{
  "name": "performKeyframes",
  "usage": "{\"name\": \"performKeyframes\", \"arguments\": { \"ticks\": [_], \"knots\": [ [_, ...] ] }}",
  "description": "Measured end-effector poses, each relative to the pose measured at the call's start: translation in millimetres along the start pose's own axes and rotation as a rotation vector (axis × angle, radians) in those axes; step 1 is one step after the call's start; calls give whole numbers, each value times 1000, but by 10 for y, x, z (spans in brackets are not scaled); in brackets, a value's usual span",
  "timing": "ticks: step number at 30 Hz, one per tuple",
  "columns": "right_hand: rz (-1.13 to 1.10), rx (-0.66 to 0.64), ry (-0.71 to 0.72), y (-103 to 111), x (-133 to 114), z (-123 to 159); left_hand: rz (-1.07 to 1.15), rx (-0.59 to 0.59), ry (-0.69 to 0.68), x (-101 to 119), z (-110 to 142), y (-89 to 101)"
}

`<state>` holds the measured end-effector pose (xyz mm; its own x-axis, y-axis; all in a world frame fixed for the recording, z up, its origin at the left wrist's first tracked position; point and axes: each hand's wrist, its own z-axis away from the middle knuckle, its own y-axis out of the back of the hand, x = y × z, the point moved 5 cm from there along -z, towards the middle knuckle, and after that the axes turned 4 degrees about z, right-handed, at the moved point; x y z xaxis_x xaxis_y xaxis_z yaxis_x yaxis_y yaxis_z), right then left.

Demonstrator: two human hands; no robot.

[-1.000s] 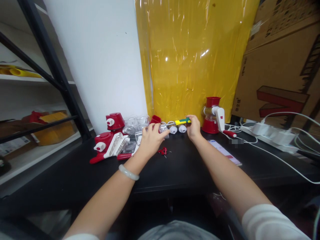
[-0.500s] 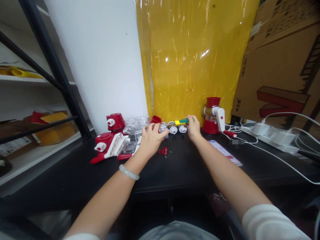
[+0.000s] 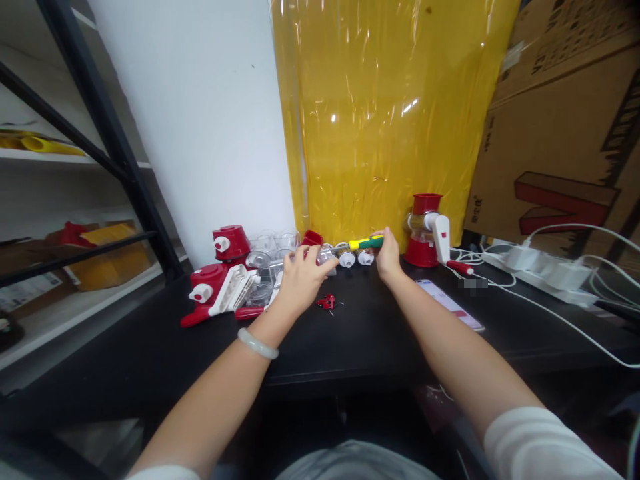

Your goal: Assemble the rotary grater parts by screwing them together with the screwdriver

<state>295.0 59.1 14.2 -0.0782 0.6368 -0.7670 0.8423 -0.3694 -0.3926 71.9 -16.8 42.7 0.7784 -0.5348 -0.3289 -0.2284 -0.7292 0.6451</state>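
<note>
My right hand (image 3: 389,258) grips the green end of a screwdriver (image 3: 367,243) with a yellow and green handle. The tool lies almost level, its thin shaft pointing left to a clear plastic part (image 3: 326,255). Around that part my left hand (image 3: 304,275) is closed, steadying it above the table; whether the tip meets a screw is too small to see. Behind the screwdriver lie two drum-shaped pieces with white ends (image 3: 347,259). Below my left hand, small red pieces (image 3: 327,303) rest on the black tabletop beside tiny pins or screws.
On the left are red grater bodies (image 3: 231,245), white crank handles (image 3: 231,291) and clear plastic parts (image 3: 270,248). An assembled red and white rotary grater (image 3: 424,233) stands at right, near a phone (image 3: 450,305), a power strip (image 3: 545,273) and cables.
The fingers of my right hand have shifted on the screwdriver, whose handle now shows more of its green end. My left hand and the clear part stay in place.
</note>
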Motion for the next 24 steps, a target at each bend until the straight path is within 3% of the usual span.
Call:
{"name": "performKeyframes", "arguments": {
  "ticks": [5,9,18,24],
  "knots": [
    [136,-9,-21,2,55,-22,-16,6,5,-11,-4,-3],
    [77,-13,-3,-5,93,-56,-25,0,8,-9,-5,2],
    [-172,-28,-104,-60,50,-28,14,-12,16,-8,-4,6],
    [-93,-69,-40,-30,47,-22,11,-7,17,-13,-3,8]
  ]
}}
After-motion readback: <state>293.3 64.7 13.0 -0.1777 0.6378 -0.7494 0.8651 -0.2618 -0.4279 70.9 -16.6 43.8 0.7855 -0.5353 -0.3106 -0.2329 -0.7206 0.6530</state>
